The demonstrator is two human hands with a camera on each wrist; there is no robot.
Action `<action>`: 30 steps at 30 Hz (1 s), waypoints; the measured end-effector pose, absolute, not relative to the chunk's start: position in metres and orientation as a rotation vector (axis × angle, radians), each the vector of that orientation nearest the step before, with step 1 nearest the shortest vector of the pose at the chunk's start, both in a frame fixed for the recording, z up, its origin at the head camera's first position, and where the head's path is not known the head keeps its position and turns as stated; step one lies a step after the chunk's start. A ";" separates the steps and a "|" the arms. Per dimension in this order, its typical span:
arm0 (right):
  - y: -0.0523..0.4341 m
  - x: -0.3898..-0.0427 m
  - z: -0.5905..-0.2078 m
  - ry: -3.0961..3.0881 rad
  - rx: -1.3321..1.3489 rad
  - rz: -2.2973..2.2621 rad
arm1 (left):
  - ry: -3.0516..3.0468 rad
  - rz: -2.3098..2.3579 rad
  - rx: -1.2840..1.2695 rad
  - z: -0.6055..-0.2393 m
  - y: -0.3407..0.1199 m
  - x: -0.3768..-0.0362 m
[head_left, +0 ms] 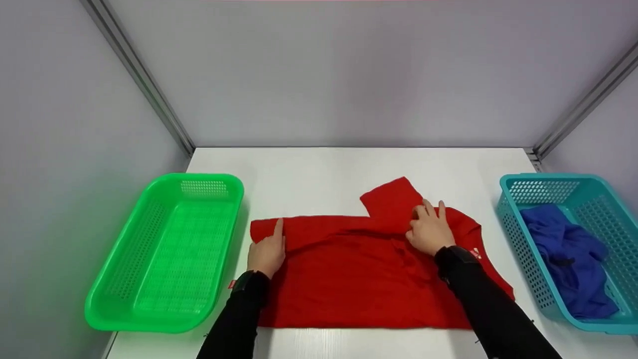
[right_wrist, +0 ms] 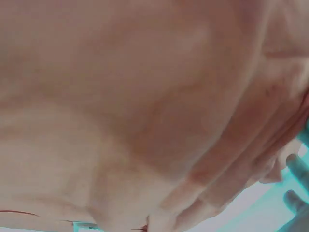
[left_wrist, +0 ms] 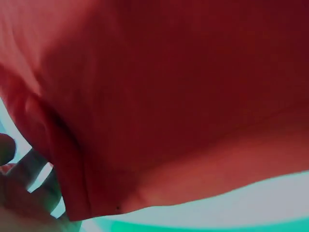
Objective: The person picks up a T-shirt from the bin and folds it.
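Note:
A red T-shirt [head_left: 349, 279] lies folded over itself on the white table, one sleeve [head_left: 394, 199] sticking out beyond its far edge. On its far left corner rests my left hand [head_left: 266, 254], index finger stretched along the cloth. My right hand [head_left: 429, 230] touches the shirt just below the sleeve, fingers spread. In the left wrist view, red cloth [left_wrist: 169, 106] fills most of the picture, with fingers [left_wrist: 26, 171] at the lower left. Folds of cloth [right_wrist: 145, 121] take up the right wrist view, and fingertips [right_wrist: 297, 166] show at its right edge.
A green plastic basket [head_left: 222, 299] with nothing in it stands left of the shirt. To the right, a teal basket [head_left: 513, 239] contains a crumpled blue garment [head_left: 573, 264]. Grey panels [head_left: 349, 75] wall in the white table [head_left: 279, 174] at the back and sides.

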State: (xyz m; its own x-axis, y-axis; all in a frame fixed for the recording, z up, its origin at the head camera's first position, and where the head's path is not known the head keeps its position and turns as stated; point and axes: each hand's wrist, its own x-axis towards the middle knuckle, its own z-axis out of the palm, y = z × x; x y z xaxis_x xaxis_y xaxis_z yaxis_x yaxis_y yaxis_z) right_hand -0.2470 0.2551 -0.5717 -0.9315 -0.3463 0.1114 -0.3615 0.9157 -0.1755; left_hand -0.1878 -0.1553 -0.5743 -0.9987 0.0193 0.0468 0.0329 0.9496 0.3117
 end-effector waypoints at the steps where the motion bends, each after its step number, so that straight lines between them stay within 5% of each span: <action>1: 0.254 -0.247 -0.572 -3.007 0.556 0.336 | -3.080 -0.486 -0.012 -0.575 -0.156 -0.187; 7: 0.259 -0.244 -0.578 -3.013 0.379 0.427 | -3.217 -0.494 0.174 -0.577 -0.161 -0.185; 14: 0.273 -0.246 -0.579 -3.144 0.106 0.424 | -3.109 -0.409 0.051 -0.580 -0.163 -0.183; 21: 0.286 -0.251 -0.568 -3.192 0.165 0.500 | -2.904 -0.211 -0.188 -0.587 -0.167 -0.181; 30: 0.287 -0.261 -0.556 -3.121 0.101 0.528 | -2.982 -0.209 -0.203 -0.572 -0.172 -0.188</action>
State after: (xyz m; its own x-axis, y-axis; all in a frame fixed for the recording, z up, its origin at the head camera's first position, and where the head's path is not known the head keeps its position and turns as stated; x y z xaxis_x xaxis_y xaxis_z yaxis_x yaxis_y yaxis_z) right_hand -0.2606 0.2866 -0.5556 -0.9976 -0.0670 -0.0149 -0.0584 0.9423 -0.3295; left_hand -0.1881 -0.1724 -0.5721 -0.9804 0.1237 0.1532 0.1439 0.9812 0.1285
